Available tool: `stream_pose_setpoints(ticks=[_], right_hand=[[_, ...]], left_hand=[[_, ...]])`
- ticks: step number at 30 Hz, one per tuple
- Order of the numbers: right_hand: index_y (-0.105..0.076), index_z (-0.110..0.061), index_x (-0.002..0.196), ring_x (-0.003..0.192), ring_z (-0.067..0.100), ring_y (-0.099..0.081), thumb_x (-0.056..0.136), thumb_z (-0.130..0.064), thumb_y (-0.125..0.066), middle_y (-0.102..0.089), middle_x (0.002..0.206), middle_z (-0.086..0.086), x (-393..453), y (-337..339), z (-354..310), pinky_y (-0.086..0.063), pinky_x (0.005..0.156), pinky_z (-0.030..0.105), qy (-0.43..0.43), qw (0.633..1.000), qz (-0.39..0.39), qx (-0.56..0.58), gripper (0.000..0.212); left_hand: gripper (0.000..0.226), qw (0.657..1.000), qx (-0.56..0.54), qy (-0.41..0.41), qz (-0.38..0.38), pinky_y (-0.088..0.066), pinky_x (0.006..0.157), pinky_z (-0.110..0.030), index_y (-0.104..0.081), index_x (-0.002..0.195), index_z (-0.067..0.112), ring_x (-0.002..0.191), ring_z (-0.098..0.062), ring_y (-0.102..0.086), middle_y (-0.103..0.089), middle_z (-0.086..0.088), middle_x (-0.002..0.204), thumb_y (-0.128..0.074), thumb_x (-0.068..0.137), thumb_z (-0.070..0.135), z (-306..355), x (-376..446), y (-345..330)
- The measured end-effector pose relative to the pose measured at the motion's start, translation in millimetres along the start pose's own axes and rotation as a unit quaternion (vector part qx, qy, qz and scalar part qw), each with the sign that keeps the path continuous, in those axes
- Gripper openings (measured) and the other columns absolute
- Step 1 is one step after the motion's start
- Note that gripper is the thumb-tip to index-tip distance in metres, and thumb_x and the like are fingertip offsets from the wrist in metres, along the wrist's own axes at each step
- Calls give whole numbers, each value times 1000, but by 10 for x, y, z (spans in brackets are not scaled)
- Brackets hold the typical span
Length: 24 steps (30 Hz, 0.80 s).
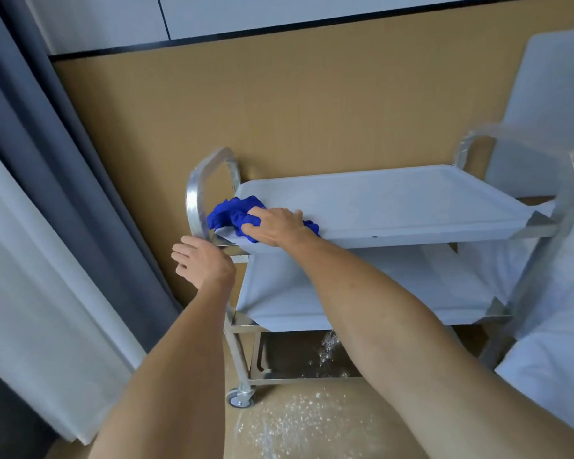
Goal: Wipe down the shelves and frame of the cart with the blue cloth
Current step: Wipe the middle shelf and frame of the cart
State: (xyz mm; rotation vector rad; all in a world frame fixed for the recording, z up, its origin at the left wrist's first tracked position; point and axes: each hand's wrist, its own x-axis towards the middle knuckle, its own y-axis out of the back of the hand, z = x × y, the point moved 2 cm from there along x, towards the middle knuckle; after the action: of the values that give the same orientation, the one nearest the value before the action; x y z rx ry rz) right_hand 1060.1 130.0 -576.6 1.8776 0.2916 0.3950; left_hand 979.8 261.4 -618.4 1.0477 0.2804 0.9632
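Note:
A steel cart with grey shelves stands against the tan wall. Its top shelf (395, 200) is bare apart from the crumpled blue cloth (232, 212) at its front left corner. My right hand (275, 225) lies on the cloth with fingers curled into it, pressing it onto the shelf's edge. My left hand (201, 260) hovers with relaxed fingers just beside the left frame handle (196, 197), holding nothing. The lower shelf (411, 286) shows beneath my right forearm.
Grey and white curtains (47, 193) hang close on the left. A bed with white bedding (557, 326) and a grey headboard (550, 104) presses against the cart's right side. A caster wheel (240, 398) rests on the speckled floor.

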Motion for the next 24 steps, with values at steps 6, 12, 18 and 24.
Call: stream_pose_setpoints(ticks=[6,12,18,24], right_hand=[[-53,-31,118,96,28,-55,84,-64,-55,-63,99,3,-520,-6,439,-34,81,40,-16,977,198,-71,48],[-55,-26,123,94,28,-50,76,-32,-74,-53,112,8,-1212,-418,890,-44,70,40,-114,900,420,-16,50],[-46,-26,129,87,27,-53,75,-17,-75,-44,109,7,-1459,-617,1015,-53,68,38,-138,900,399,105,61],[-46,-28,125,81,27,-54,76,-14,-70,-49,102,6,-1594,-898,1019,-52,66,38,-161,912,338,166,56]], left_hand=[[90,993,-74,17,-91,-36,106,-50,5,152,3,136,-40,-32,-13,-28,155,-59,92,20,184,-312,26],[92,990,-87,2,-114,-40,102,-50,4,151,5,130,-39,-39,-18,-28,152,-61,89,23,195,-605,28],[35,982,-171,-59,-60,-49,82,-38,-43,122,7,98,-35,-60,-46,-17,129,-55,90,12,120,-755,43],[30,981,-150,-83,-95,-50,82,-36,-56,120,11,98,-30,-62,-62,-10,112,-49,91,11,55,-866,7]])
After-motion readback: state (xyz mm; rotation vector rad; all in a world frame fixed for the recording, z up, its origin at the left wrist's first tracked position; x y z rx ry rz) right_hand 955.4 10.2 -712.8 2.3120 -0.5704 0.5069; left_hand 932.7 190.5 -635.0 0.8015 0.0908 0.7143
